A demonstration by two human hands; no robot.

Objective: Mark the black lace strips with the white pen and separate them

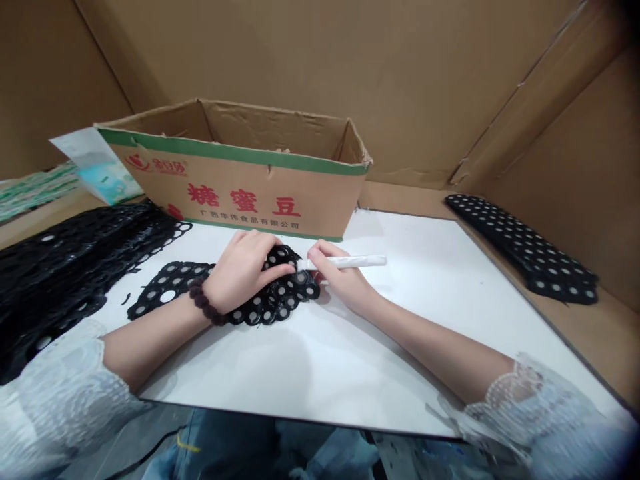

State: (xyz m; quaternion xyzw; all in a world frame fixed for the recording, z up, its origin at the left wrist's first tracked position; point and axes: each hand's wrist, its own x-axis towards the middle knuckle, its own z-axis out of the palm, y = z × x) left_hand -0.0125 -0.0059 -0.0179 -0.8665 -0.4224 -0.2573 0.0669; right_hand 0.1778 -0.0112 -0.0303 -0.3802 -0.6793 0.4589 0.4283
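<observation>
A black sheet of joined round pieces with pale centres (pixel 260 308) lies on the white board, its right end bunched and slightly raised. My left hand (pixel 247 267) grips that raised part, thumb in front and fingers over the back edge. In my right hand (pixel 337 273) is a slim white pen-like tool (pixel 363 261), pinched between thumb and fingers. Its left tip meets the sheet's right end, close to my left thumb. The exact shape of the tip is too small to make out. My right fingertips are partly hidden behind the sheet's edge.
Behind my hands stands an open cardboard box (pixel 320 193) with a green rim band. More black sheets (pixel 90 247) are heaped at left. Another dotted black stack (pixel 520 247) rests at right. A tissue pack (pixel 107 177) leans by the box. Cardboard walls enclose the white board (pixel 400 333).
</observation>
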